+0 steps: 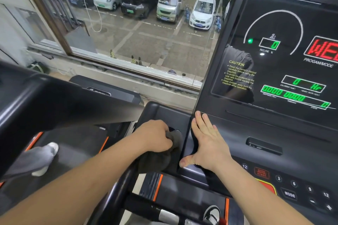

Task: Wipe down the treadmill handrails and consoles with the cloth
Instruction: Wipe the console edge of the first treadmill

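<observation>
My left hand (155,136) grips a dark grey cloth (159,157) and presses it into the recessed side tray (170,113) at the left end of the treadmill console (274,133). Part of the cloth hangs down over the handrail (117,193) below. My right hand (206,140) lies flat with spread fingers on the console's raised left edge, beside the cloth and holding nothing. The lit display (285,56) rises at the right, showing green digits and red letters.
A button panel (292,188) with a MODE key lies near my right forearm. A neighbouring treadmill's console (45,100) fills the left. A large window (137,23) faces a car park. My shoes (212,214) stand on the belt below.
</observation>
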### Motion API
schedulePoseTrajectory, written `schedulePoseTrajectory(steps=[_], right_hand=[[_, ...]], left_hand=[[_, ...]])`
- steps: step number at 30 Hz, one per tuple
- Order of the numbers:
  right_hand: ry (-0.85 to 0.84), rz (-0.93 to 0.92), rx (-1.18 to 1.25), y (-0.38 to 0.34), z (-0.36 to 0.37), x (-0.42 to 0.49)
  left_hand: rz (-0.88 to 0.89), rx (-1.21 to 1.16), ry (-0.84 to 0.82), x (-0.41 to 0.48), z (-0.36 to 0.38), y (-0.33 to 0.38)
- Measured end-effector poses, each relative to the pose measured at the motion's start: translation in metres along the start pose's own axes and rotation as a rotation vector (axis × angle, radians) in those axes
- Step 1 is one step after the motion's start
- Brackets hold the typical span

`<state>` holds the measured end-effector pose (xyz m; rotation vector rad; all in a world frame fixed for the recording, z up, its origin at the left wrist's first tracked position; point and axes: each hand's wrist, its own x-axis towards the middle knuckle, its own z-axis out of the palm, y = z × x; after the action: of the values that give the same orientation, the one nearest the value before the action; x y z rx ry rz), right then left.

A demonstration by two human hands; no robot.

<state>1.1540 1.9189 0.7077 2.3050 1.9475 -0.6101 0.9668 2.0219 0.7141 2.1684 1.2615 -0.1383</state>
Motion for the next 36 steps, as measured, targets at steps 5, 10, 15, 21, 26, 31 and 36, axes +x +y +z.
schedulePoseTrajectory(steps=[5,10,15,21,26,31,36], right_hand=[[0.007,-0.003,0.001,0.001,0.001,0.000],[0.000,-0.020,0.001,0.001,0.000,-0.001],[0.004,-0.015,0.002,-0.002,-0.002,-0.002],[0.024,-0.010,-0.021,-0.010,-0.006,-0.005],[-0.016,-0.208,-0.137,-0.021,-0.015,-0.001],[-0.164,-0.147,-0.160,-0.034,-0.021,0.018],[-0.218,-0.138,-0.243,-0.044,-0.025,0.023]], left_hand=[[0.025,0.319,0.398,0.000,0.054,0.008],[0.044,0.073,0.337,-0.029,0.061,-0.004],[0.156,0.186,0.157,-0.048,0.014,-0.024],[-0.069,0.102,0.450,-0.026,0.007,-0.035],[-0.025,0.184,0.409,-0.050,0.056,-0.020],[0.093,0.189,0.275,-0.084,0.070,-0.025],[-0.079,0.309,0.469,-0.035,0.039,-0.042]])
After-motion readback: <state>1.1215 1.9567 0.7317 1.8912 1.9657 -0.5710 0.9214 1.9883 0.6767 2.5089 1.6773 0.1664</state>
